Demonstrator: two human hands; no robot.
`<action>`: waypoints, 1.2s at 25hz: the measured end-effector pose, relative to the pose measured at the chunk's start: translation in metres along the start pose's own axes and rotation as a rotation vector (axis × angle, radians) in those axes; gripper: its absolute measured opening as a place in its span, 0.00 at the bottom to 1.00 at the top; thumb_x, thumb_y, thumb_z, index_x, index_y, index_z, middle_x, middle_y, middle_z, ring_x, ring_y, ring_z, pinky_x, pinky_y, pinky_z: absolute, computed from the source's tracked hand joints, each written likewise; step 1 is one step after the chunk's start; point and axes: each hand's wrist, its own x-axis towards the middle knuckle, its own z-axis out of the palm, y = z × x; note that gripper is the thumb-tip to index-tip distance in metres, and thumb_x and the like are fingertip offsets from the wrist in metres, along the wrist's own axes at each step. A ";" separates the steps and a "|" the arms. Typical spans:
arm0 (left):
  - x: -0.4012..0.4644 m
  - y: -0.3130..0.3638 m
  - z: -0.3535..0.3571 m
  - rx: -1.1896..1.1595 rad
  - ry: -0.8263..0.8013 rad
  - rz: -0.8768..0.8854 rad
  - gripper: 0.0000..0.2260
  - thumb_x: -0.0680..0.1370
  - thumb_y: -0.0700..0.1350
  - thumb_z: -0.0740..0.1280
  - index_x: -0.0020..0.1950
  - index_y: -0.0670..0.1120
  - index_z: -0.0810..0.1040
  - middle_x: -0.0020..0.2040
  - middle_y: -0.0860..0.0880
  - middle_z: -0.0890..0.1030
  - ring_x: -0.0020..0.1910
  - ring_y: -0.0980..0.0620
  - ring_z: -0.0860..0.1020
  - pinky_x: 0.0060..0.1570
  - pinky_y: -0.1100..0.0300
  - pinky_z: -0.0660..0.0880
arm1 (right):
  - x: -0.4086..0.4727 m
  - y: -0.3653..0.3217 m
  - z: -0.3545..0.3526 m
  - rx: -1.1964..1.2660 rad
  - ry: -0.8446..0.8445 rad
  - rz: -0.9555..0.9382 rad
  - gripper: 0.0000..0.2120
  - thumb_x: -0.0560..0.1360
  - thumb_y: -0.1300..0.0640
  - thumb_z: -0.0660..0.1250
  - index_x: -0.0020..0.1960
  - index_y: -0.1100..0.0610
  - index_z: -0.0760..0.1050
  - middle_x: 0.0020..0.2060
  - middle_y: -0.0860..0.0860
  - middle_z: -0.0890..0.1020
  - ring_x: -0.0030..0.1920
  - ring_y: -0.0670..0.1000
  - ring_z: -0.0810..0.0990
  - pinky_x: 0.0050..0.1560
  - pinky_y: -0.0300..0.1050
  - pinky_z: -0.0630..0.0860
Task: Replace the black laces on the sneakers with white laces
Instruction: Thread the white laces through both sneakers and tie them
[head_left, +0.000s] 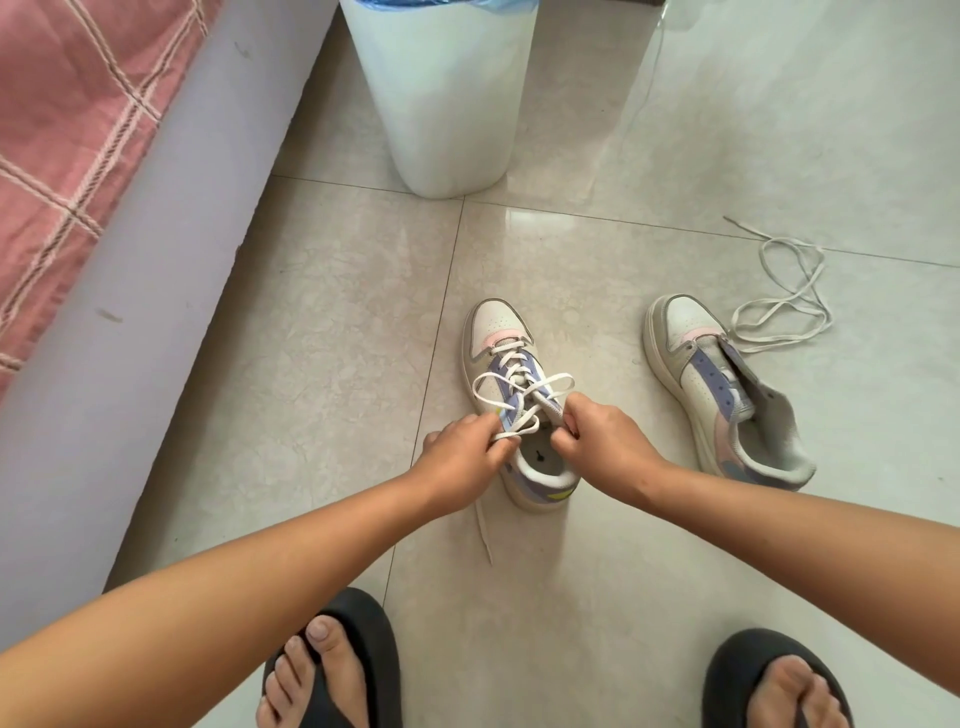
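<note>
White lace (524, 387) threaded through left sneaker (511, 395), pinched by left hand (462, 454) and right hand (597, 436) above its opening. Right of the grip: unlaced sneaker (727, 389), loose lace (784, 296) on floor (337, 312). Beyond: white bin (441, 98).

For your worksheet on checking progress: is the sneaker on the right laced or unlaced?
Unlaced. The right sneaker shows bare eyelets and an open tongue; a loose white lace lies on the floor beside it.

Both your arms extended forward and down.
Your left hand (460, 457) and right hand (597, 441) have fingers curled, pinching.
</note>
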 end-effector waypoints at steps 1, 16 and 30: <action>-0.001 0.002 -0.001 0.007 0.002 0.027 0.10 0.81 0.49 0.59 0.40 0.49 0.65 0.45 0.48 0.73 0.50 0.46 0.72 0.49 0.56 0.66 | 0.002 -0.001 0.000 0.017 0.000 0.001 0.16 0.75 0.58 0.61 0.34 0.51 0.56 0.30 0.47 0.67 0.37 0.56 0.68 0.36 0.45 0.61; -0.085 0.064 -0.031 0.488 -0.134 0.414 0.14 0.81 0.55 0.45 0.45 0.48 0.63 0.42 0.47 0.77 0.40 0.44 0.76 0.34 0.57 0.66 | -0.022 -0.040 -0.026 0.918 -0.338 0.416 0.20 0.80 0.45 0.54 0.43 0.57 0.76 0.35 0.52 0.80 0.35 0.49 0.76 0.40 0.43 0.69; 0.034 0.036 0.028 -0.272 0.265 -0.375 0.33 0.73 0.50 0.70 0.70 0.39 0.59 0.69 0.41 0.62 0.70 0.43 0.61 0.66 0.54 0.60 | -0.087 -0.080 -0.049 1.490 -0.382 0.493 0.13 0.82 0.54 0.52 0.39 0.53 0.64 0.19 0.45 0.60 0.17 0.42 0.54 0.15 0.29 0.51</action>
